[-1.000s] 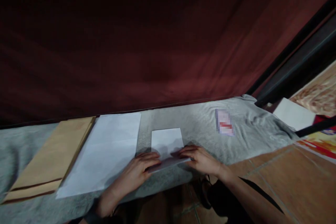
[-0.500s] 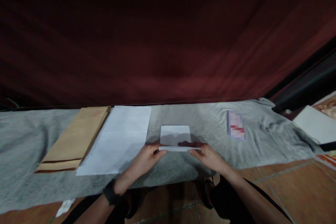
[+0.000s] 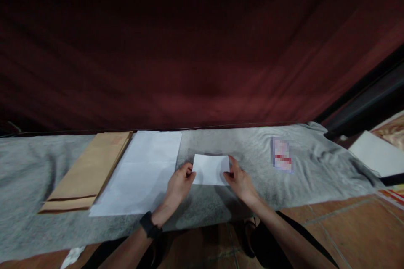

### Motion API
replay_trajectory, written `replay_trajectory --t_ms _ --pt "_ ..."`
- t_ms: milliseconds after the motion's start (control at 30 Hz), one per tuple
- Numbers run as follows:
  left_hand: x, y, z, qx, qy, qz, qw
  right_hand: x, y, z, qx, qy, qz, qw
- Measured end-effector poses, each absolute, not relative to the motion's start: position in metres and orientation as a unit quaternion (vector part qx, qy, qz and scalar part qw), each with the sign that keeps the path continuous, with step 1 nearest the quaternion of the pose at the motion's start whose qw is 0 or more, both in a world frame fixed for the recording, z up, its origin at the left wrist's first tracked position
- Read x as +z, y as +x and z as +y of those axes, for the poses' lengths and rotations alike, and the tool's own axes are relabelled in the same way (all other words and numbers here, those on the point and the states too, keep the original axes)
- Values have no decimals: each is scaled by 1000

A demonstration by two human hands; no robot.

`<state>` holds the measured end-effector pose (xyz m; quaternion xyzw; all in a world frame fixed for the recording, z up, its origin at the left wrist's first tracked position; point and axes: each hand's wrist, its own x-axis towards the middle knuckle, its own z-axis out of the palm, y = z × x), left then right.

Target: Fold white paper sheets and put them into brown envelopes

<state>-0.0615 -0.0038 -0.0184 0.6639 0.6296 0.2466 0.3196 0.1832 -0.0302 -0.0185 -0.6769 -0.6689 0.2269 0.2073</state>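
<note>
A small folded white paper (image 3: 211, 169) lies on the grey cloth (image 3: 221, 201) in front of me. My left hand (image 3: 178, 185) pinches its left edge with curled fingers. My right hand (image 3: 239, 178) grips its right edge, thumb and fingers pressed on the sheet. The paper looks folded to about half its former length and sits flat between both hands.
A stack of white sheets (image 3: 142, 172) lies left of the hands, brown envelopes (image 3: 90, 170) further left. A small blurred card (image 3: 280, 154) rests at the right. A dark red curtain (image 3: 189, 50) hangs behind. White paper (image 3: 374, 157) lies on the tiled floor at far right.
The near edge of the paper was lifted and folded over away from me; both hands moved from the near edge to the sides of the folded sheet.
</note>
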Motion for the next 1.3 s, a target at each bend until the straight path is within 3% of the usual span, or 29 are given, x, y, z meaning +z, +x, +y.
replay_trajectory --t_ms 300,633,967,1167,1300 --pt "-12 -56 -5 172 654 676 293 -19 176 -28 171 -691 -695 100" --pt "-3 -53 -8 114 680 678 254 -18 178 -32 173 -670 -718 81" --pt "1 -49 -12 70 714 664 212 -19 178 -36 64 -673 -726 125" --pt "0 -48 -14 70 743 638 188 -19 154 -36 65 -573 -792 202" --pt "-1 -49 -15 72 752 628 188 -35 137 -39 55 -547 -813 193"
